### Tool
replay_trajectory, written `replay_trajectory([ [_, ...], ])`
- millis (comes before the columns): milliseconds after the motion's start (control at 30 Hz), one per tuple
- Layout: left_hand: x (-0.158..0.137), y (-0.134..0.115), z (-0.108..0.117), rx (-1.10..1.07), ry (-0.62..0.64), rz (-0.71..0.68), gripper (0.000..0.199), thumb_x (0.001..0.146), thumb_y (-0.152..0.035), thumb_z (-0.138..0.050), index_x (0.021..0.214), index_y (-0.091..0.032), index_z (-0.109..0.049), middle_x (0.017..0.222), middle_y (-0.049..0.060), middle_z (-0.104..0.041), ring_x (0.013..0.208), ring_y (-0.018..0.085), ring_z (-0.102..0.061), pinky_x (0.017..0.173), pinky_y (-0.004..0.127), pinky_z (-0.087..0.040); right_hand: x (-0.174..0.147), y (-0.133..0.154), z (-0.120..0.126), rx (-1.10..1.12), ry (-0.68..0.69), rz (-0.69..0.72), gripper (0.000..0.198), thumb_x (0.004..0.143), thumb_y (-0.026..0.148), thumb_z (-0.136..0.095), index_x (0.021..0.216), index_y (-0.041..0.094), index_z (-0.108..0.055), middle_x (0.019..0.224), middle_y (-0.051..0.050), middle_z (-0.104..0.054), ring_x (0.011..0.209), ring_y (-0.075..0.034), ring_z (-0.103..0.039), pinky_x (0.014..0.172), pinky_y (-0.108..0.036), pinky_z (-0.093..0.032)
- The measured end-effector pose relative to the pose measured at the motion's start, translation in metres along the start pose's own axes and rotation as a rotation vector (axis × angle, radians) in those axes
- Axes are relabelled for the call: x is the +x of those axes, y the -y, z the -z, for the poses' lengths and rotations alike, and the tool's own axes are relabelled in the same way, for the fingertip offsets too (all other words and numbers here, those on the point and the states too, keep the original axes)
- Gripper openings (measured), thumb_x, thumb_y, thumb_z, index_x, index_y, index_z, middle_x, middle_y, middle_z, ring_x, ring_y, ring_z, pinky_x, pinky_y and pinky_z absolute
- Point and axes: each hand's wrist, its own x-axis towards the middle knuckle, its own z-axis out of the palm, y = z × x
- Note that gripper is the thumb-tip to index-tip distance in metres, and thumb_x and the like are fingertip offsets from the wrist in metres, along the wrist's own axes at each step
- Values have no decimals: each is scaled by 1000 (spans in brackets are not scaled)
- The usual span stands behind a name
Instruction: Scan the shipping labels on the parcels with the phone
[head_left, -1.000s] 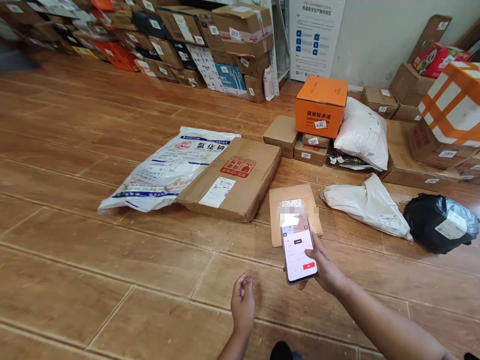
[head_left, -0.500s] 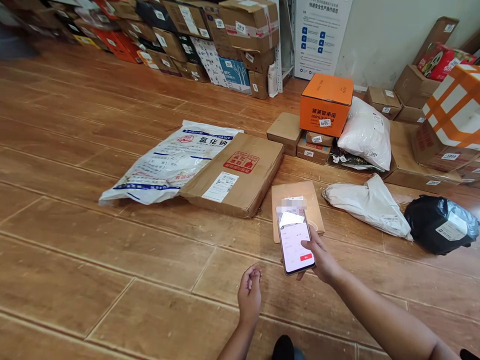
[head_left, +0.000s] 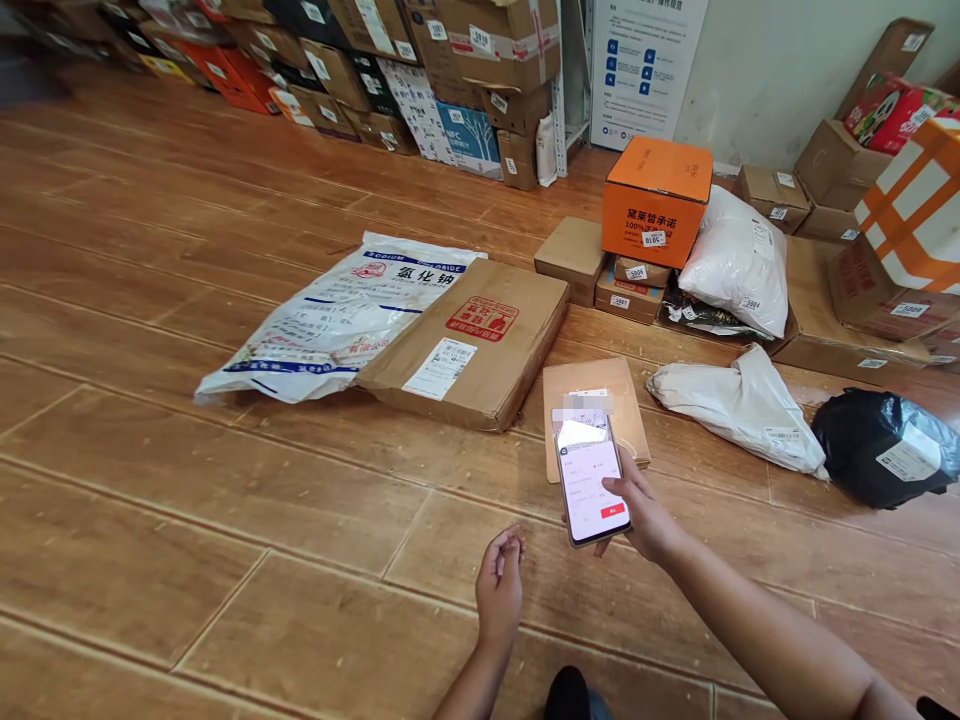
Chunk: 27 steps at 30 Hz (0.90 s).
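Note:
A smartphone (head_left: 591,490) with a lit, mostly white screen and a red button is gripped in my right hand (head_left: 637,510), the thumb lying over the screen's right edge. It hovers above a flat brown envelope-like parcel (head_left: 611,380) on the floor and hides part of it. To the left of the phone, my left hand (head_left: 501,575) hangs with its fingers curled in and nothing visible in them. Beyond the hands lies a flat cardboard box (head_left: 525,300) with a white label and red print, resting against a white plastic sack (head_left: 322,320) with blue bands.
On the right are a white bagged parcel (head_left: 739,405), a black-wrapped parcel (head_left: 862,430), an orange box (head_left: 660,195) on smaller boxes, and a plump white bag (head_left: 739,265). Labelled cartons (head_left: 499,45) are stacked along the back beside a wall poster (head_left: 645,80). My shoe (head_left: 568,692) shows below.
The view has tilted down slightly, so the background sits a little higher. Both hands and the phone hold nearly the same pose.

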Motion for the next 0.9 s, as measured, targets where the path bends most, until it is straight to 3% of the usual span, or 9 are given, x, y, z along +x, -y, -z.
replay_trajectory([
  [267, 0, 0, -1, -30, -12, 17, 67, 51, -75, -74, 89, -20, -73, 93, 10, -76, 86, 25, -68, 81, 38, -56, -2, 4, 1, -9, 35, 5, 66, 74, 38, -67, 132, 32, -36, 99, 0, -69, 64, -19, -71, 38, -24, -53],
  [633, -7, -5, -12, -53, 13, 48, 70, 47, -77, -76, 87, -19, -73, 86, 8, -74, 83, 23, -67, 80, 36, -54, -29, 17, 16, -42, 226, 10, 96, 67, 22, -74, 146, 35, -20, 132, -8, -62, 91, -22, -72, 57, -29, -61],
  [900, -14, -10, -19, -40, 36, 60, 70, 45, -76, -78, 85, -18, -73, 79, 6, -73, 77, 21, -65, 76, 34, -53, -45, 29, 27, -64, 273, 31, 91, 74, 27, -75, 145, 35, -19, 136, -9, -60, 93, -21, -72, 62, -30, -60],
])
